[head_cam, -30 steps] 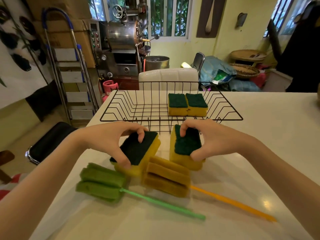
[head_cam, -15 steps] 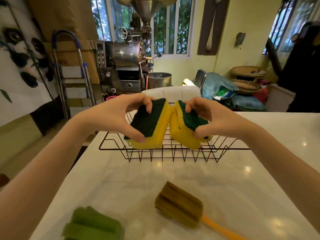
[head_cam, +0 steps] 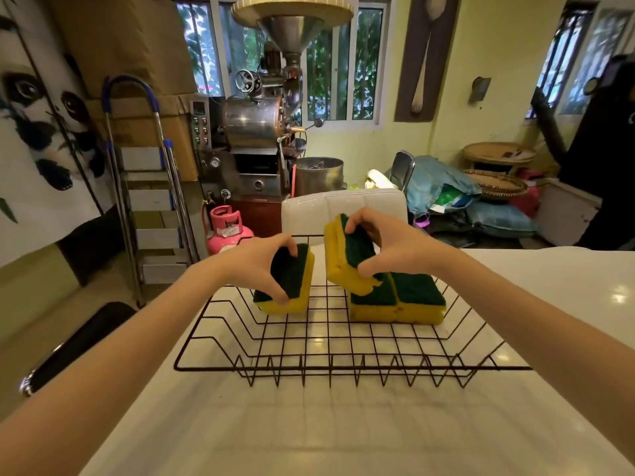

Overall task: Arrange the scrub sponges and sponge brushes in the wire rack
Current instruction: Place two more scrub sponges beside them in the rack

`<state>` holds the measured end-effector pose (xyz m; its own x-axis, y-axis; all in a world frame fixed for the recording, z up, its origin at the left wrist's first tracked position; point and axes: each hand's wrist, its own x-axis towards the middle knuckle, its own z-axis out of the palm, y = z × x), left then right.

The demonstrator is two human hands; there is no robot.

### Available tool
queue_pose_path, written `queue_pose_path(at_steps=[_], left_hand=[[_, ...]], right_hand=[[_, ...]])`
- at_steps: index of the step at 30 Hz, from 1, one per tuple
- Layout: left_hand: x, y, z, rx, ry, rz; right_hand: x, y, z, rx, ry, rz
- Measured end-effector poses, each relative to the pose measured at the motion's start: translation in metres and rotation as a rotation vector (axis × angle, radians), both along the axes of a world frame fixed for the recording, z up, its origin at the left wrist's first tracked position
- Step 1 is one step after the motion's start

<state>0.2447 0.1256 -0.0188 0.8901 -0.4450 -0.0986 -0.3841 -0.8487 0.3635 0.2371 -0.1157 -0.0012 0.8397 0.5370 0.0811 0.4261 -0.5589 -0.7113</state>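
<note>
A black wire rack (head_cam: 343,367) stands on the white table. Two yellow scrub sponges with dark green tops (head_cam: 409,297) lie side by side at the rack's far right. My left hand (head_cam: 256,261) grips another yellow-and-green scrub sponge (head_cam: 292,286), tilted, its lower edge on the rack floor at the far left. My right hand (head_cam: 388,243) holds a fourth scrub sponge (head_cam: 347,259) tilted above the left end of the lying pair, touching it. The sponge brushes are out of view.
The white table (head_cam: 343,424) stretches toward me in front of the rack. A white padded chair back (head_cam: 343,209) stands just behind the rack. A stepladder (head_cam: 147,201), a pink gas cylinder (head_cam: 228,231) and a metal roasting machine (head_cam: 261,132) stand farther back on the left.
Both hands lifted a sponge each off the table, carried them forward over the rack's front edge and lowered them into its far side. The view tilted up, so the brushes left the frame.
</note>
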Motion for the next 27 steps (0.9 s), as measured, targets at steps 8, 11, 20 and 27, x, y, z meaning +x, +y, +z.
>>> queue_pose_path(at_steps=[8,11,20,27], left_hand=[[0.01,-0.006,-0.006,0.043,0.024,-0.006],[0.012,-0.002,-0.008,0.047,0.061,0.017],[0.014,-0.004,-0.004,0.137,0.119,0.019],[0.015,-0.008,-0.009,0.136,0.101,0.01]], right_hand=[[0.012,0.029,-0.007,-0.112,-0.019,0.046],[0.014,0.038,-0.016,-0.196,-0.044,0.059],[0.021,0.044,-0.021,-0.303,-0.091,0.067],[0.023,0.051,-0.032,-0.421,-0.113,0.085]])
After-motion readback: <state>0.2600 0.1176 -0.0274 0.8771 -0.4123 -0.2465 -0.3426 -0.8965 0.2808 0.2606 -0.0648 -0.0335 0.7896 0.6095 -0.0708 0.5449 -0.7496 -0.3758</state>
